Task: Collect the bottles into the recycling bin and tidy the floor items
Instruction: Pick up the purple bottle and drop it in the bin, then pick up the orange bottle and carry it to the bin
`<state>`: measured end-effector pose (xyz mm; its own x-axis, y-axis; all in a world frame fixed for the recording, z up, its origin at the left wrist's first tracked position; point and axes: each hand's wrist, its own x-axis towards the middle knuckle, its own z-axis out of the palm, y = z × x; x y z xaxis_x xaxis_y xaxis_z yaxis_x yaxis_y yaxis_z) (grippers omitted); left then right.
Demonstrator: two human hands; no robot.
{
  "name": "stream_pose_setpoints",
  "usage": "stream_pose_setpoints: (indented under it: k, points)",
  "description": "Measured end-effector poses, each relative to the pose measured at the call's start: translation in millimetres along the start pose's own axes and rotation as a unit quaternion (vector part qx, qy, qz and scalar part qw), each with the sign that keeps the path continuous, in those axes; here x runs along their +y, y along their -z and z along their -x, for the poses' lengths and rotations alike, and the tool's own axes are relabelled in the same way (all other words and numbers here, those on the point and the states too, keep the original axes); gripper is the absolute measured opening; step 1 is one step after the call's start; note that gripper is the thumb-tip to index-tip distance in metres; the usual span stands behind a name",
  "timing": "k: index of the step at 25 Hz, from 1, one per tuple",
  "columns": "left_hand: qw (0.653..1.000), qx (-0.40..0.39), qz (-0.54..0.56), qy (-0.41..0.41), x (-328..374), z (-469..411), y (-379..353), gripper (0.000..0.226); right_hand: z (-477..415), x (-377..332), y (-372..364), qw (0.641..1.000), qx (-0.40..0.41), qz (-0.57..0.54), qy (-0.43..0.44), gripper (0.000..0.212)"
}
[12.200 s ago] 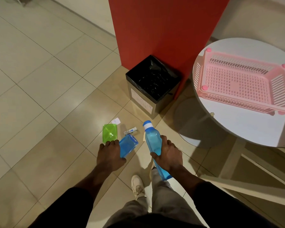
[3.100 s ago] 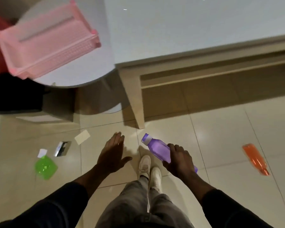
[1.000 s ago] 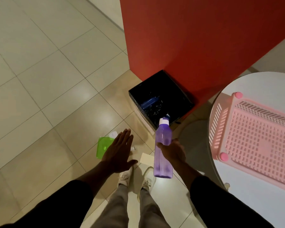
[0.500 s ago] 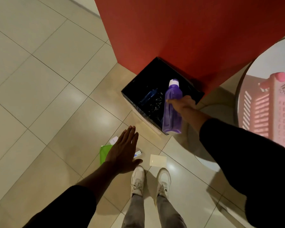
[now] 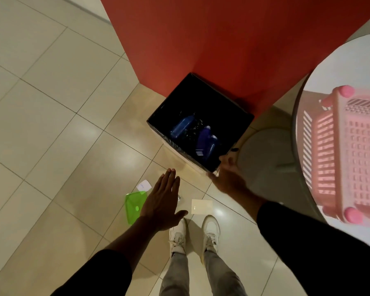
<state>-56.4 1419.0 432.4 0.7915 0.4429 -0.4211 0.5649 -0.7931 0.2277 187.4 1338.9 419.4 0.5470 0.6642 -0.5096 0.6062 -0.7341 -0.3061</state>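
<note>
The black-lined recycling bin (image 5: 158,119) stands on the floor against a red pillar. Inside it lie a blue bottle (image 5: 181,127) on the left and the purple bottle (image 5: 203,137) on the right, with another bluish bottle (image 5: 212,146) beside it. My right hand (image 5: 228,177) hovers empty just in front of the bin's near corner, blurred. My left hand (image 5: 161,202) is held flat, fingers straight, above the floor items. A green lid (image 5: 132,207), a white paper slip (image 5: 144,185) and a beige card (image 5: 201,206) lie on the tiles by my feet.
A round white table (image 5: 338,67) with a pink plastic basket (image 5: 350,154) on it is at the right. The red pillar (image 5: 222,39) rises behind the bin. Tiled floor spreads to the left.
The purple bottle has left my right hand and now lies in the bin. My right hand has drawn back toward the bin's near corner. My left hand has stayed flat.
</note>
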Motion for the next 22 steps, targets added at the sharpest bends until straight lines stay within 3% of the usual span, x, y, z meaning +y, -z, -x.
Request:
stream_pose_setpoints:
  k: [6,16,22]
  points:
    - [0.999,-0.02,-0.003,-0.041,31,37,26,0.117,147,4,-34,0.995,-0.059,0.074,0.024,0.086]
    - [0.974,-0.081,-0.096,-0.189,63,90,57,0.11,261,29,-15,0.995,0.029,0.02,-0.09,0.096]
    - [0.938,-0.118,-0.154,-0.286,119,121,61,0.107,359,59,-16,0.98,0.072,0.004,-0.186,0.097]
